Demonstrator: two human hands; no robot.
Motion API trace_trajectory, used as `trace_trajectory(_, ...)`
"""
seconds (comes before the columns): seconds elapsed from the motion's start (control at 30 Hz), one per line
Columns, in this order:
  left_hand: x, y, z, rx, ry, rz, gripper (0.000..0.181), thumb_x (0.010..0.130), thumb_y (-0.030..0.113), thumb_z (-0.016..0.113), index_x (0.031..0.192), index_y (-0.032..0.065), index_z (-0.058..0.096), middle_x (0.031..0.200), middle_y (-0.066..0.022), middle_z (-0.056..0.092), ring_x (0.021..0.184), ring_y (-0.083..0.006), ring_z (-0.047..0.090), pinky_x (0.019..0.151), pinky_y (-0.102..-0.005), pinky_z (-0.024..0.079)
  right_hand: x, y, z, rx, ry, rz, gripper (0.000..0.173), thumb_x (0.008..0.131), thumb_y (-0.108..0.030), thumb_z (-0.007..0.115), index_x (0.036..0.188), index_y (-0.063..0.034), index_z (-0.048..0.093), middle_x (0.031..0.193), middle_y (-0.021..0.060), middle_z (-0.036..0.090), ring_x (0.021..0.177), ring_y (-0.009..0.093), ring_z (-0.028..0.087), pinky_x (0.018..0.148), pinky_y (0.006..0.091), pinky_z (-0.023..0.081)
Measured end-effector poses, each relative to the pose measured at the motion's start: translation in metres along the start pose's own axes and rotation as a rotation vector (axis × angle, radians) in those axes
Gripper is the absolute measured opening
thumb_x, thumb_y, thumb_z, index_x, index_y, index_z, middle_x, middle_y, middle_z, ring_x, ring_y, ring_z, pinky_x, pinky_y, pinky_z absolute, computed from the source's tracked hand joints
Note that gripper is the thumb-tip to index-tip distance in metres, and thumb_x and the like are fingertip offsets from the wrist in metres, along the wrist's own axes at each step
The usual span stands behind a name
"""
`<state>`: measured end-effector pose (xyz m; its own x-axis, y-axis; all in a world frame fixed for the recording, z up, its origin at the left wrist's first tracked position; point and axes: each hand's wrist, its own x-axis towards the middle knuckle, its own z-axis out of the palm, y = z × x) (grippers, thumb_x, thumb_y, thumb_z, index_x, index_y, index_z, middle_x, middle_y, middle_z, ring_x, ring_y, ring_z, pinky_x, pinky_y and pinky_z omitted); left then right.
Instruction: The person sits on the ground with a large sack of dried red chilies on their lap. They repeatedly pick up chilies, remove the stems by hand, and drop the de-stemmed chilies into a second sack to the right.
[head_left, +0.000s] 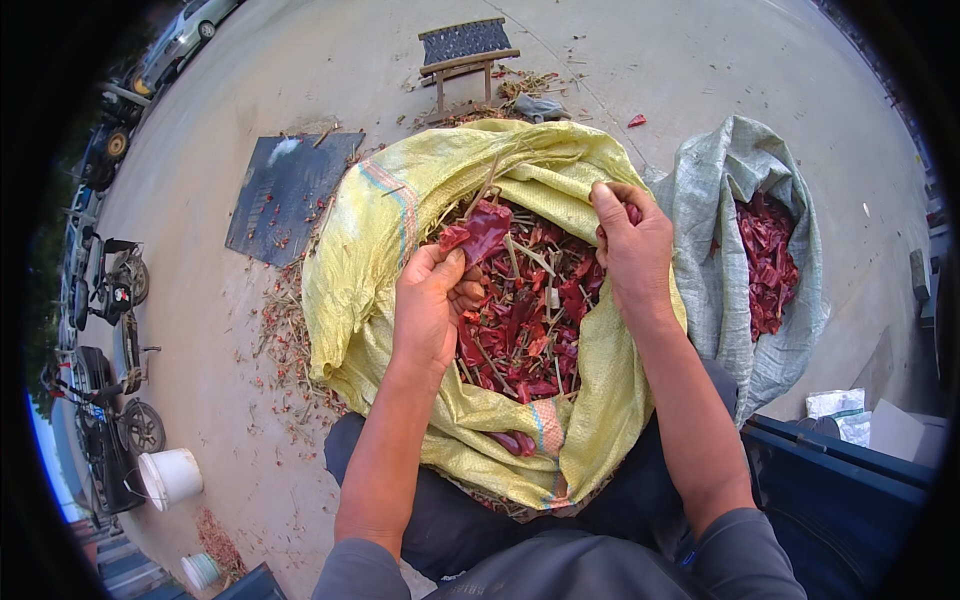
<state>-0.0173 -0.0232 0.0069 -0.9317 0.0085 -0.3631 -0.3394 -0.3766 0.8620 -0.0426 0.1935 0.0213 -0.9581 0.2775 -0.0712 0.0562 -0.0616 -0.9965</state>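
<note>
Between the thumb and fingers of my left hand is a dried red chili pepper, its stem end pointing up. My right hand is closed around another piece of red pepper, mostly hidden by the fingers, over the right rim of the sack. Both hands are above a yellow woven sack with its edge rolled down. Inside lie broken red chili pieces mixed with dry stems. Two whole chilies rest in a fold of the sack near me.
A pale woven sack of red chilies stands at the right. Beyond are a folding stool and a grey glove. A dark board, stem litter and white bucket lie left. A dark blue metal edge is lower right.
</note>
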Motion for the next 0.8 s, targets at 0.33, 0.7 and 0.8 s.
trace_trajectory(0.33,-0.007,-0.014,0.026,0.292,-0.101,0.205,0.018,0.098,0.006,0.062,0.115,0.0014,0.062,0.101,0.0009,0.064,0.085,-0.0058,0.057,0.078,-0.0225,0.048,-0.015,0.006,0.015,-0.488,-0.31,-0.412,0.025,0.085,-0.025,0.074,0.092,-0.0024,0.067,0.082,0.0154,0.064,0.077,0.032,0.064,0.07,0.0417,0.052)
trace_trajectory(0.7,0.0,-0.013,0.03,0.409,-0.037,0.456,0.011,0.094,0.009,0.07,0.101,0.0012,0.07,0.087,0.0032,0.062,0.078,-0.0057,0.053,0.071,-0.0222,0.045,-0.025,0.015,0.01,-0.751,-0.367,-0.485,0.027,0.082,-0.022,0.072,0.097,-0.0041,0.058,0.091,0.0163,0.059,0.08,0.039,0.064,0.07,0.0481,0.052)
trace_trajectory(0.8,0.003,-0.014,0.032,0.418,-0.067,0.459,0.011,0.094,0.01,0.07,0.101,0.0007,0.069,0.088,0.0017,0.062,0.079,-0.0067,0.054,0.072,-0.0224,0.045,-0.027,0.009,0.007,-0.706,-0.379,-0.489,0.026,0.082,-0.021,0.07,0.098,-0.0044,0.058,0.092,0.0168,0.059,0.08,0.04,0.064,0.07,0.0488,0.052)
